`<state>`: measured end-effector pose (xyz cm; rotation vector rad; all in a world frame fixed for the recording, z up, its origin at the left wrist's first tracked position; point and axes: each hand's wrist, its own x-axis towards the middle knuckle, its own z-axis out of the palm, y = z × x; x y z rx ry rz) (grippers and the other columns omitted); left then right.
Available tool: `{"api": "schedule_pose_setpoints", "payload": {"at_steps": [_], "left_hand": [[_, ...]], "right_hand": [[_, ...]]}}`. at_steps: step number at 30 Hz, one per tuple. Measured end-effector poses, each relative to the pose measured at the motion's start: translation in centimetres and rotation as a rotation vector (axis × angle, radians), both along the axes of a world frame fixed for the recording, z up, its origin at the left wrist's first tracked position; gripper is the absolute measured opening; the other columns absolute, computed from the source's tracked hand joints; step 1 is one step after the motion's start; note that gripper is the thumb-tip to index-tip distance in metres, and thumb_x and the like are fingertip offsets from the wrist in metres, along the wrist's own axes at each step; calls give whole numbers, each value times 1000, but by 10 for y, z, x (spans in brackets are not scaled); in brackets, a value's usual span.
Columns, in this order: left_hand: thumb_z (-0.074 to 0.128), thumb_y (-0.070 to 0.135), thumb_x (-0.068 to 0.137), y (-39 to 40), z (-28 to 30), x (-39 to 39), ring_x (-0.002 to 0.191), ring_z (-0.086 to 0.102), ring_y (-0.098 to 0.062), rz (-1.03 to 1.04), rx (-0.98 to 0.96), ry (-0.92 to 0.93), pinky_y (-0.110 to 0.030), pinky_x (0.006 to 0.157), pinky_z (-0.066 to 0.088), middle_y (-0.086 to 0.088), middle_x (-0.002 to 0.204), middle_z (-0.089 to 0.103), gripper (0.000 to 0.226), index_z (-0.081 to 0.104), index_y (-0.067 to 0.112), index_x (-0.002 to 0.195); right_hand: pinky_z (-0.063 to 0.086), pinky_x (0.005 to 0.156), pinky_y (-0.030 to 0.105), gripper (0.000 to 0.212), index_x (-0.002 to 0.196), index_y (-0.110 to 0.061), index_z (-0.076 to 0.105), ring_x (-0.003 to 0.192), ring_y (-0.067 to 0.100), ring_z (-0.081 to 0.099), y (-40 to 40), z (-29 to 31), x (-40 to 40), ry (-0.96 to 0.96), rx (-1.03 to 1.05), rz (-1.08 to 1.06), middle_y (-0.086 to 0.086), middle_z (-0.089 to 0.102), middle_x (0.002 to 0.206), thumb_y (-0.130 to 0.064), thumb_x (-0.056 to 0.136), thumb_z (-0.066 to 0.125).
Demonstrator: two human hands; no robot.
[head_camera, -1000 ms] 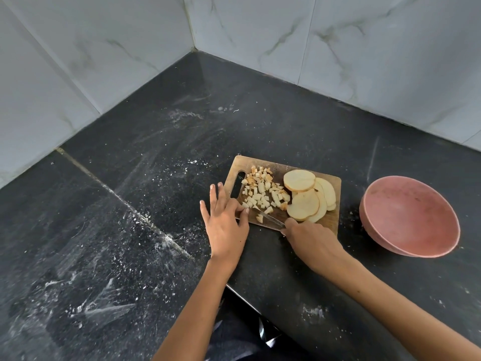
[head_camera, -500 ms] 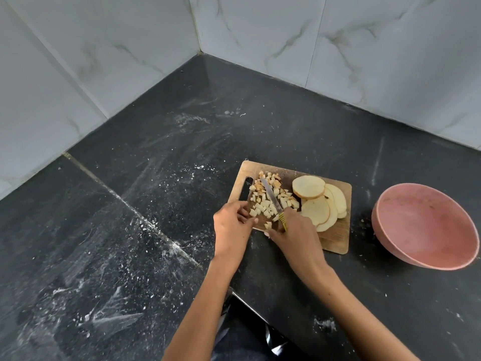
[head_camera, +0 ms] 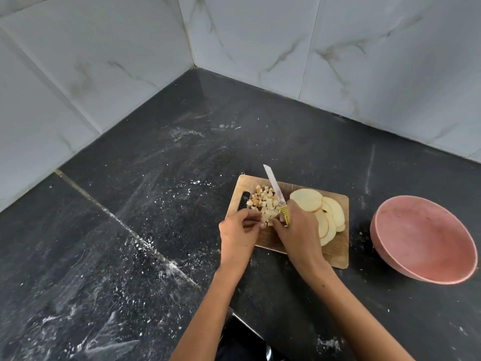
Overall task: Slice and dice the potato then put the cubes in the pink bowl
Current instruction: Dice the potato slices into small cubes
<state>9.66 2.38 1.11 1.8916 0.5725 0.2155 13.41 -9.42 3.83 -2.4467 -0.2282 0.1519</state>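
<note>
Both hands have closed round the cubes (head_camera: 265, 204); right hand (head_camera: 296, 227) grips knife (head_camera: 276, 188), left hand (head_camera: 238, 230) cupped.

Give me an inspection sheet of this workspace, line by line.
Surface: black stone counter, streaked with white powder.
Job's things: wooden cutting board; potato cubes piled at its left; potato slices overlapping at its right; pink bowl to the right, no cubes in it.
Clutter: nothing seen.
Grippers: left hand fingers curled at the cubes; right hand grips the knife, blade pointing away.
Cables: nothing seen.
Surroundings: white marble-look wall tiles meeting in a corner.
</note>
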Motion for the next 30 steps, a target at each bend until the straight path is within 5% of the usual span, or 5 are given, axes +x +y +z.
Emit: {"api": "schedule_pose_setpoints", "payload": {"at_steps": [8,13,20,25,30], "left_hand": [[79,-7,70,14,0,-3,79,64,-5,76,25,-7,-11,67,52,0,98,64,53,64,20,113],[83,-5,66,26,1,17,81,61,-7,-68,105,144,-9,66,50,-5,103,62,75,53,9,134],[83,-4,67,32,4,31,72,62,-6,-115,158,178,-6,65,48,-1,90,67,42,72,8,105],[77,-7,72,28,1,30,76,62,-1,-123,159,112,-6,69,49,-1,99,67,32,75,12,98],[71,-7,78,23,1,31,83,62,1,-110,132,55,-1,71,44,0,100,68,29,75,10,101]], "right_hand": [[53,69,27,27,99,-19,48,84,11,58,-32,7,5,69,-138,31,-5,61,90,-18,85,71],[42,60,20,28,93,-20,41,74,7,47,-21,5,9,67,-134,40,-4,56,89,-15,87,68],[48,64,21,26,94,-17,48,78,12,59,2,1,24,3,40,35,-4,64,87,-15,85,72],[40,58,8,20,93,-15,54,74,0,54,-3,2,30,-13,103,-39,-5,68,88,-17,85,72],[53,65,30,36,84,-21,45,76,9,59,-18,-4,12,110,58,-79,-7,61,80,-24,76,81]]}}
